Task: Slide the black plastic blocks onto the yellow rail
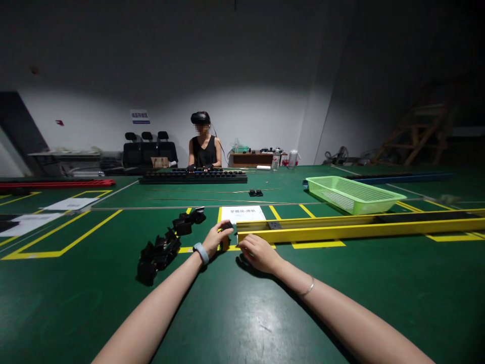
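A small black block [226,224] is pinched in my left hand [215,237], just off the near-left end of a long yellow channel rail [322,233]. My right hand [259,252] has its fingers curled against the rail's front wall at that same end; whether they grip the wall or something behind it I cannot make out. Inside the rail, close to the open end, sits a black module [274,225]. To the left of my left hand lies a loose heap of black blocks [162,251] on the green table [242,313].
A light green plastic basket [352,199] stands behind the rail. A white printed sheet [242,213] lies beyond my hands, and two small black pieces [255,192] sit farther back. Across the table, a person [204,146] in a headset works at a long black rail [193,178].
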Tool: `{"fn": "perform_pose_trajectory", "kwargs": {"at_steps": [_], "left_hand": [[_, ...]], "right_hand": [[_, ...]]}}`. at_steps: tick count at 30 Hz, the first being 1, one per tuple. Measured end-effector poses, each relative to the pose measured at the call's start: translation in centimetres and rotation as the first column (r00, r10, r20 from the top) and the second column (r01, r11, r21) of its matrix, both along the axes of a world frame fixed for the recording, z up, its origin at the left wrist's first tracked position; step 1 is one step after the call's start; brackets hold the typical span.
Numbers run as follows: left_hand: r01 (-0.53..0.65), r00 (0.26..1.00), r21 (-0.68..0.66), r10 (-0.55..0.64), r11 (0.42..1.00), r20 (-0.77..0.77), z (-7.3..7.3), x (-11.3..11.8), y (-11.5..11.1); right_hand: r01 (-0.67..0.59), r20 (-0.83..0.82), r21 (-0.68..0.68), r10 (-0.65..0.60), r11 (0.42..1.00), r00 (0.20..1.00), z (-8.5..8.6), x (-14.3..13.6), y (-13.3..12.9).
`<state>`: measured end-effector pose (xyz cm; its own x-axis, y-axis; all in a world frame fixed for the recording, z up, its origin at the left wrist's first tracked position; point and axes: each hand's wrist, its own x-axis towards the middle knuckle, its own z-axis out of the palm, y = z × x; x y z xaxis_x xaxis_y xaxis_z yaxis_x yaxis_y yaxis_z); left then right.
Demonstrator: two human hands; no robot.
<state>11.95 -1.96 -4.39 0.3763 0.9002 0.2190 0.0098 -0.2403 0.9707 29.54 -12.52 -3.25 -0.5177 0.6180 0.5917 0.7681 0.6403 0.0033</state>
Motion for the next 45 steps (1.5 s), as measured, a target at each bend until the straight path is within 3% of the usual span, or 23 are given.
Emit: {"fn": "perform_pose_trajectory", "kwargs": {"at_steps": [4,13,23,28,45], "left_hand": [[0.069,0.997,-0.061,-0.067,0.996,0.034,0.2,0.0,-0.2],[0.105,0.98,-0.157,-0.075,0.982,0.187,-0.7,-0.1,0.1],[0.129,0.98,-0.148,-0.103,0.981,0.171,-0.2,-0.1,-0.4],[0.09,0.981,-0.172,-0.058,0.981,0.184,0.3,0.1,-1.0],[0.045,0.992,-0.14,-0.028,0.989,0.127,0.5,0.2,-1.4]], "right_hand": [[-0.008,-0.031,-0.02,0.007,1.0,0.999,-0.1,-0.1,-0.1],[0.002,-0.031,-0.093,-0.005,0.996,1.0,-0.5,-0.2,-0.2],[-0.001,-0.1,-0.192,-0.019,0.981,0.995,-0.4,0.0,-0.4],[-0.011,-0.106,-0.223,-0.013,0.975,0.994,-0.4,-0.1,-0.3],[0.001,-0.102,-0.24,-0.026,0.971,0.994,-0.5,-0.1,-0.2]]}}
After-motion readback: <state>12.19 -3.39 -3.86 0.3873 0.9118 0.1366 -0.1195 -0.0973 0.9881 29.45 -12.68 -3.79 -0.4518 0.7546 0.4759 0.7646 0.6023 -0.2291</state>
